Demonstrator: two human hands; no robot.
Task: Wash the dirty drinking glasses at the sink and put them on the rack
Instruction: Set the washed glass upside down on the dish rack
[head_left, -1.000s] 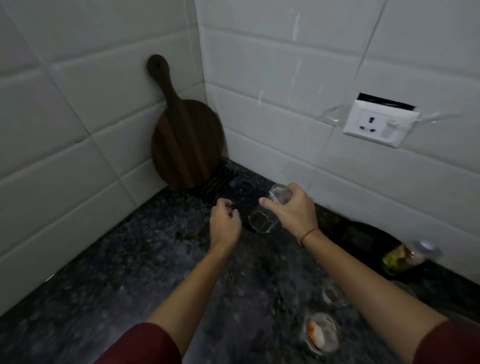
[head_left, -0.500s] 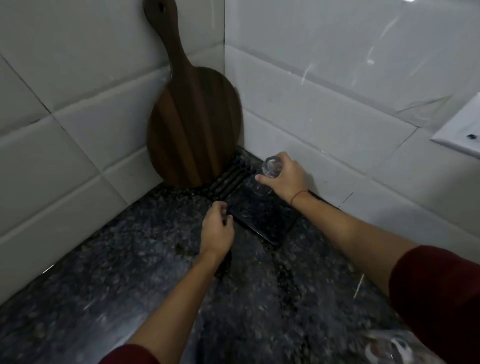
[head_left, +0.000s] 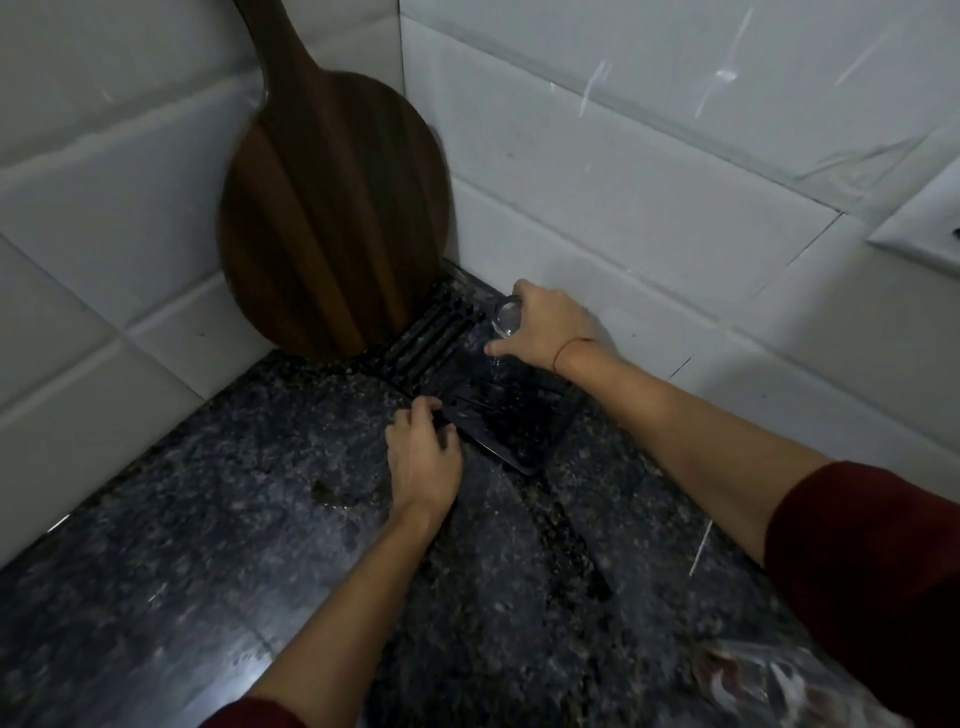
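Mostly hidden: glass (head_left: 503, 326) under right hand (head_left: 545, 332), fingers curled round it over rack (head_left: 519, 441); left hand (head_left: 423, 460) curled at rack edge, grip unclear.

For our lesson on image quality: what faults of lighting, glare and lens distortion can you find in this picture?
Head view: dim light, so the rack merges with the dark counter; head view: glare streaks on the wall tiles, whose lines bow from the wide lens; head view: the clear glass in the right hand barely shows.
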